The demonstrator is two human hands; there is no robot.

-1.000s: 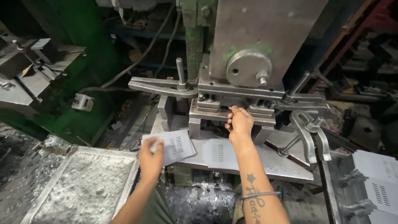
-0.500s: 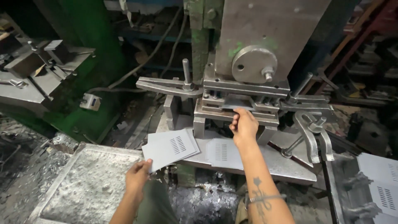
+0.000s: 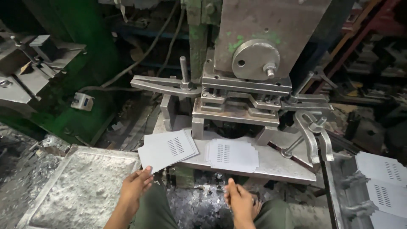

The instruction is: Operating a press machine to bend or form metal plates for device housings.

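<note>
Head-camera footage is filled mostly by a heavy grey punch press [image 3: 254, 55], whose die set [image 3: 237, 112] is mounted above a flat steel bed plate [image 3: 275, 163]. To the lower left a shallow metal tray [image 3: 80, 191] dusted with punchings is seen, and to the right a bin of finished louvred plates [image 3: 381, 182]. On the bed two stacks are laid: a skewed stack of slotted sheet blanks [image 3: 167, 148] at the left edge and a single punched plate [image 3: 232, 154] just before the die opening. The near corner of the left stack is touched by the left hand [image 3: 135, 186], fingers loosely open with the thumb at the sheet edge, nothing yet pinched. The right hand [image 3: 241, 199] is held below the bed, empty and half curled, apart from the plate. Judged from this, the top blank is best separated by its corner alone, and fingers are best kept clear of the die.
</note>
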